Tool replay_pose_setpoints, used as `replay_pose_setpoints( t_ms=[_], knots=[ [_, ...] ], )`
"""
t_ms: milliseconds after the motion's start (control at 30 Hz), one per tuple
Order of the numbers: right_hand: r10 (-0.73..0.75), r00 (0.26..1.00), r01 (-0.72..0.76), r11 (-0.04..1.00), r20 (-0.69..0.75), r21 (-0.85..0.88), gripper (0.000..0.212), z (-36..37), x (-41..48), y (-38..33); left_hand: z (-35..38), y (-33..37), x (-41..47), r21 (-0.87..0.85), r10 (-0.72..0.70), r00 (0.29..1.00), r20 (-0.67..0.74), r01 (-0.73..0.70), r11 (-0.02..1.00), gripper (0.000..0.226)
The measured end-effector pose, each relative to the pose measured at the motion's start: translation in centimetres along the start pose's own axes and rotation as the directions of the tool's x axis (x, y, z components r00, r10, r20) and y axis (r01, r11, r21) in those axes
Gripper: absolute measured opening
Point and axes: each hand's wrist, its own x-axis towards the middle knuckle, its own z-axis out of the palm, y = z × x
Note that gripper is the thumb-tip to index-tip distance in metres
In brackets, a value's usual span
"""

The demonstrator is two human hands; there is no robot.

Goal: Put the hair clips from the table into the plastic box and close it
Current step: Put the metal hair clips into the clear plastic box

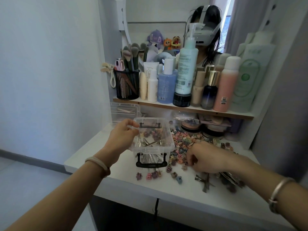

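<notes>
A clear plastic box (167, 130) with black latches stands open on the white table (183, 194). Metal clips and a few small claw clips lie inside it. My left hand (122, 136) rests against the box's left rim, fingers curled over the edge. A heap of small coloured hair clips (182, 142) lies right of the box, with more scattered in front (154, 175). My right hand (205, 158) is down on the heap, fingers closed around some clips. Metal clips (205, 180) lie near that wrist.
The box's clear lid (124, 112) leans at the back left. A shelf (183, 108) above carries bottles, a black mesh brush holder (127, 85) and a mirror. Jars sit under the shelf behind the heap. The table's front edge is close to my arms.
</notes>
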Motion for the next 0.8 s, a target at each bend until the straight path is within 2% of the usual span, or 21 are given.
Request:
replay_pose_setpoints(
  t_ms=[167, 300, 367, 433, 500, 567, 700, 800],
  knots=[
    [0.061, 0.965, 0.003, 0.970, -0.256, 0.243, 0.012, -3.5, -0.2, 0.1, -0.7, 0.7, 0.1, 0.030, 0.065, 0.997, -0.036, -0.064, 0.998, 0.017],
    [0.132, 0.882, 0.125, 0.859, -0.452, 0.497, 0.017, -6.3, 0.0, -1.2, -0.4, 2.0, 0.0, -0.001, 0.130, 0.991, -0.028, -0.130, 0.992, 0.012],
    [0.137, 0.851, 0.218, 0.786, -0.507, 0.578, 0.020, -7.3, 0.3, -2.0, 0.3, 2.5, -0.1, 0.016, 0.162, 0.987, -0.013, -0.161, 0.987, 0.012],
    [0.091, 0.874, 0.260, 0.742, -0.477, 0.618, 0.013, -7.6, 0.4, -2.9, 1.0, 2.8, -0.1, 0.018, 0.163, 0.987, 0.002, -0.163, 0.986, 0.012],
    [0.013, 0.912, 0.249, 0.776, -0.409, 0.580, 0.009, -7.5, 0.3, -3.2, 1.7, 2.9, -0.1, 0.000, 0.153, 0.988, 0.016, -0.153, 0.988, 0.011],
    [-0.022, 0.923, 0.238, 0.818, -0.385, 0.524, 0.018, -7.2, 0.4, -2.7, 2.0, 3.1, -0.1, -0.010, 0.151, 0.988, 0.018, -0.150, 0.989, 0.011],
    [0.091, 0.885, 0.185, 0.832, -0.457, 0.524, 0.014, -6.8, 0.1, -0.5, 1.9, 3.1, 0.0, -0.013, 0.141, 0.990, 0.005, -0.141, 0.990, 0.011],
    [0.117, 0.934, -0.012, 0.954, -0.337, 0.299, 0.019, -4.5, 0.0, 1.7, 1.6, 2.8, 0.2, -0.035, 0.118, 0.993, -0.006, -0.118, 0.992, 0.011]
  ],
)
